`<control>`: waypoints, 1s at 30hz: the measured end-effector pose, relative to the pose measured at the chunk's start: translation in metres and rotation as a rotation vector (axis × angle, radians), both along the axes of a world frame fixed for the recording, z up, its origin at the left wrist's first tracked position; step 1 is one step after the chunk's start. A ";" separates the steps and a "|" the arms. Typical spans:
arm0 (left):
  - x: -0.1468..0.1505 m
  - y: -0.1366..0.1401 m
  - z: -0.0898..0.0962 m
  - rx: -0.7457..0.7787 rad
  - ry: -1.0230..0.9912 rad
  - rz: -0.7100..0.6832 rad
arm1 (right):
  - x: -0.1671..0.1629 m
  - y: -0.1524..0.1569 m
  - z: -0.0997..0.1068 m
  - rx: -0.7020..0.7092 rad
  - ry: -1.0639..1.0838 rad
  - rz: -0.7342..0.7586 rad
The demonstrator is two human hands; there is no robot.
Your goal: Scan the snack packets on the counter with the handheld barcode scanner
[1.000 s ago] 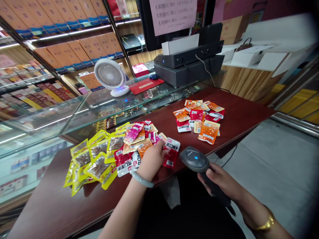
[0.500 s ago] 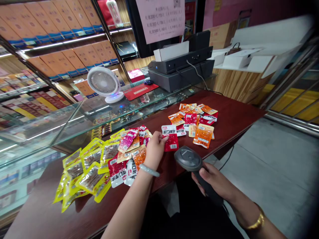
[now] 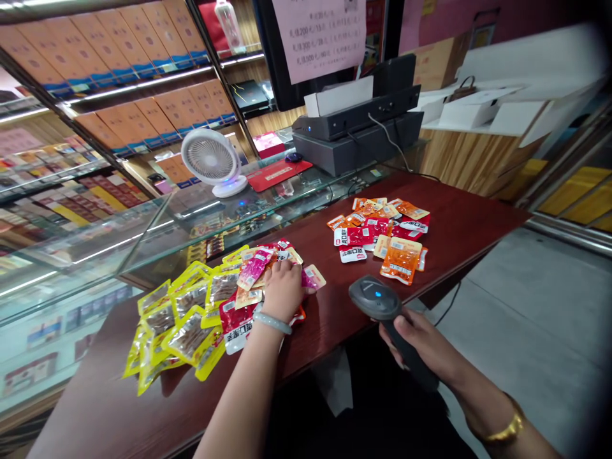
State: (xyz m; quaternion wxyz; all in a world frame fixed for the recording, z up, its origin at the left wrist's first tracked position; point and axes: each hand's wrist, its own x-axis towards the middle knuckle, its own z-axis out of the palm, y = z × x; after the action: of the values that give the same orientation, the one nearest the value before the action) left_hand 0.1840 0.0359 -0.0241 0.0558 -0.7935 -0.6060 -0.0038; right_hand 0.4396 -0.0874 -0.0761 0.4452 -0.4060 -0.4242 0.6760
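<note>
Yellow packets (image 3: 187, 331) lay heaped on the table (image 3: 463, 207); beside them, the left hand (image 3: 284, 292) covered some pink and red packets (image 3: 255, 268), whether gripping, I couldn't tell. Farther right lay an orange-and-red packet pile (image 3: 401, 255); nearer, the right hand (image 3: 428, 344) clasped a dark scanner (image 3: 375, 298).

Left hand (image 3: 284, 290), at 7 o'clock from centre of view: bare. Fitted behind it: one bangle (image 3: 272, 322), pale grey, smooth, rounded, with a slight sheen. Right hand (image 3: 423, 341), at 4 o'clock: bare. Fitted farther up that forearm (image 3: 473, 395): one bracelet (image 3: 509, 429), gold-coloured, broad, shiny. Clothing (image 3: 387, 424), at 5 o'clock: black; details indistinct in shadow.
</note>
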 end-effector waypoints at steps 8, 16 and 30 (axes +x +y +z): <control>0.021 0.013 0.006 -0.050 0.036 -0.078 | -0.007 0.002 -0.001 -0.010 0.006 0.020; 0.047 0.010 -0.002 -0.102 -0.085 -0.172 | -0.009 0.023 0.019 0.102 -0.004 -0.001; 0.100 0.079 -0.012 -0.071 -0.834 -0.158 | 0.003 0.022 0.011 -0.001 -0.035 -0.105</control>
State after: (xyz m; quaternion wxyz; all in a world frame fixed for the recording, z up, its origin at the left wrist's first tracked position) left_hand 0.2837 0.1148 -0.0362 -0.2217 -0.7696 -0.5136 -0.3079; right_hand 0.4431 -0.0657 -0.0654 0.4725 -0.4397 -0.4094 0.6448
